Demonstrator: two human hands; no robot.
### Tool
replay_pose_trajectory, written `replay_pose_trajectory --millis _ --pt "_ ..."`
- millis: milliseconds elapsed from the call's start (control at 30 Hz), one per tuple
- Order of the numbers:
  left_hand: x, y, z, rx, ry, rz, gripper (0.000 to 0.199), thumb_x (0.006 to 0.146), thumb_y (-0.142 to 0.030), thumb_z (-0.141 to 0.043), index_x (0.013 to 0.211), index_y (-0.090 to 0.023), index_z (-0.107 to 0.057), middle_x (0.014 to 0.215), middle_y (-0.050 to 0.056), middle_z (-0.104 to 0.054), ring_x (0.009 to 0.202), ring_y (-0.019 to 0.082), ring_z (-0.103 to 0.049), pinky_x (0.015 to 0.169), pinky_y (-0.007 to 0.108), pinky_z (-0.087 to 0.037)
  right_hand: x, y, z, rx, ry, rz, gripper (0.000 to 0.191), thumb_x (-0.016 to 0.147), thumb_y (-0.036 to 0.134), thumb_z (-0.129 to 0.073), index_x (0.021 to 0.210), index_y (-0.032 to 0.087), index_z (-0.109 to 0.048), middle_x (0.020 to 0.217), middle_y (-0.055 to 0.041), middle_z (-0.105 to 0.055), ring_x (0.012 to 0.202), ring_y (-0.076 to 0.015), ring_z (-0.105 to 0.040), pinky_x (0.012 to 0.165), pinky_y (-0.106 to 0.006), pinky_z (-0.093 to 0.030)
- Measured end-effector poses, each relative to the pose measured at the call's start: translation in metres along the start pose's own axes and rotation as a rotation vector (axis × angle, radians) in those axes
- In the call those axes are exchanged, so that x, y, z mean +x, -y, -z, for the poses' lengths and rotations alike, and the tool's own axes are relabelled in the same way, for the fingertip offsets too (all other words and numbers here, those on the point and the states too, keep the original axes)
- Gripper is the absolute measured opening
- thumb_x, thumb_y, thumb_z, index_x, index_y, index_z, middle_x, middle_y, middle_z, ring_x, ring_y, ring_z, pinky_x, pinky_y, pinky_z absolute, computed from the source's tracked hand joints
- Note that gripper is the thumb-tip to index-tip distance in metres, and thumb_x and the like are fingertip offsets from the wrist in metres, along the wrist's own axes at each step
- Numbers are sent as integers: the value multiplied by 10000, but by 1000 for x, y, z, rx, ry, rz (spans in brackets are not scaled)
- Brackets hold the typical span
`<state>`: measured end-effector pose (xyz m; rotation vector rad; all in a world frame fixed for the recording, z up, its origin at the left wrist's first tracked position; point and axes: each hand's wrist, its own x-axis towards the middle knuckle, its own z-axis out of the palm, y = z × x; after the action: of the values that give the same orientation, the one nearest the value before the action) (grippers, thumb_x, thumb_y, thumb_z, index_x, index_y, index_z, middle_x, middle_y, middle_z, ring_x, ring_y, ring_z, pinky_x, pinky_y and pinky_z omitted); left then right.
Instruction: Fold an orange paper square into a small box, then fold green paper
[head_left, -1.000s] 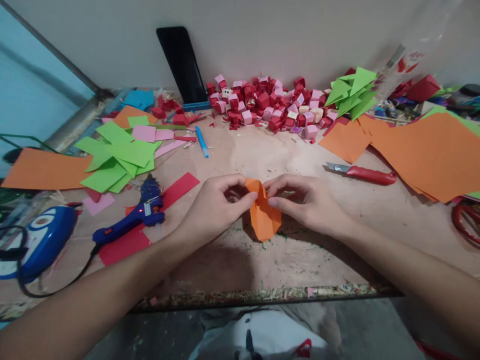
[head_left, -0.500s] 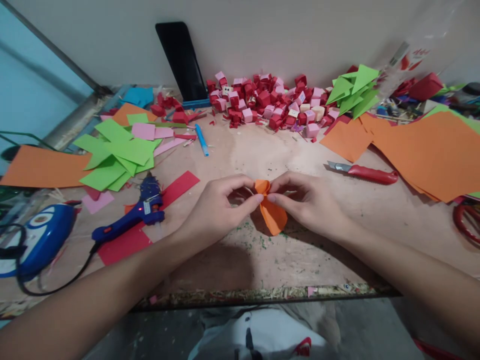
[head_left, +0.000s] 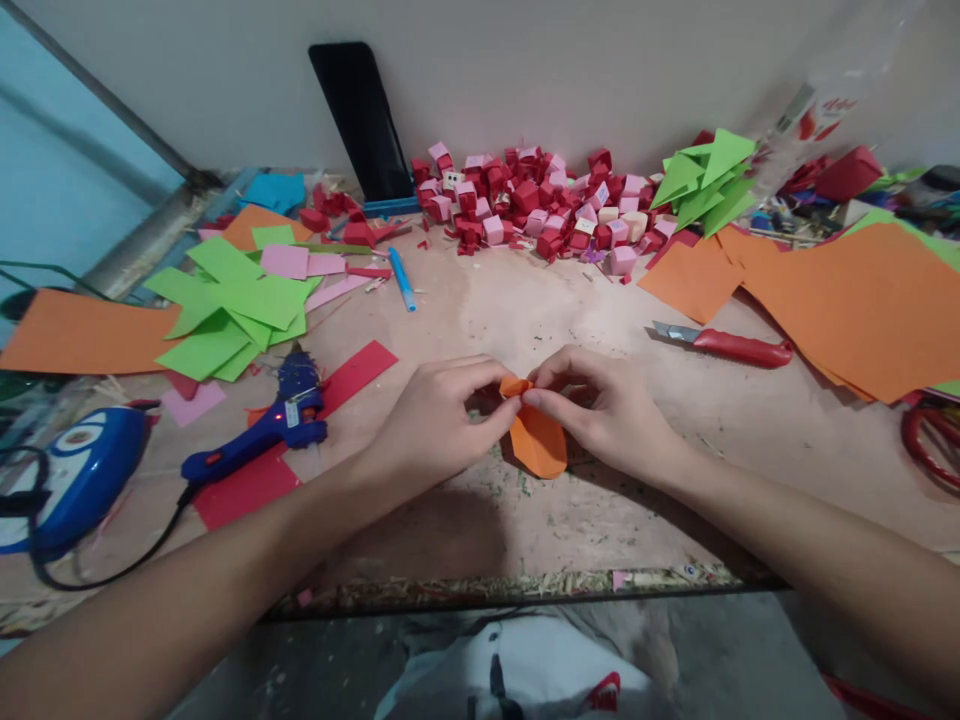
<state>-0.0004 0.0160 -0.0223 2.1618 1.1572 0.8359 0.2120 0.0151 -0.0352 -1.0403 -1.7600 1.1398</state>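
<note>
An orange paper piece (head_left: 540,440) is held over the middle of the wooden table (head_left: 465,300), pinched narrow at its upper part, with a wider rounded end hanging toward me. My left hand (head_left: 450,410) grips its left side between thumb and fingers. From the right, my right hand (head_left: 604,405) pinches the same narrow part, and the fingertips of both hands nearly meet. The hidden fingertips cover some of the folds. A red-handled cutter knife (head_left: 739,347) lies right of my right hand. Left of my left hand lies a blue glue gun (head_left: 277,425), its cord running left.
Behind are many small red and pink paper figures (head_left: 532,200) and a leaning black phone (head_left: 364,120). Green paper strips (head_left: 232,295) lie left, near a blue marker (head_left: 403,280). Orange sheets (head_left: 862,310) and red-handled scissors (head_left: 922,440) are at right, a blue-and-white device (head_left: 97,470) far left.
The orange piece has turned slightly, so its wide lower end faces me more and its top sits a little lower and further left. Both hands still pinch it.
</note>
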Motion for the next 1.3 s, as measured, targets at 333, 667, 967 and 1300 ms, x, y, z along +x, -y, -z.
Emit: replay_pose_trajectory --millis 333,667,967,1300 --pt "0 -5 2 -74 -112 94 60 933 -182 -692 897 -189 -739 834 -22 -766 728 125 -687 657 213 -523 8 1 9 438 44 -300 177 877 350 -812 985 217 -768 937 -17 -736 763 -134 -666 625 -233 -562" --pt "-2 -6 1 -83 -82 28 71 911 -116 -687 889 -181 -704 813 -25 -739 720 112 -673 659 210 -521 8 1 7 432 49 -314 215 826 393 -864 919 211 -798 884 -21 -744 734 -130 -654 643 -247 -586" --pt "-1 0 0 -25 -64 6 65 948 -172 -707 918 -192 -761 878 -8 -776 781 138 -700 716 268 -509 8 0 5 451 67 -334 262 793 416 -890 906 199 -798 860 -26 -736 717 -135 -663 643 -262 -613" --pt "-2 -1 -2 -95 -102 61 87 945 -235 -721 868 -207 -749 837 -13 -771 750 149 -692 664 256 -511 9 2 8 470 94 -373 253 810 423 -877 913 204 -802 877 -38 -761 773 -161 -704 682 -282 -624"
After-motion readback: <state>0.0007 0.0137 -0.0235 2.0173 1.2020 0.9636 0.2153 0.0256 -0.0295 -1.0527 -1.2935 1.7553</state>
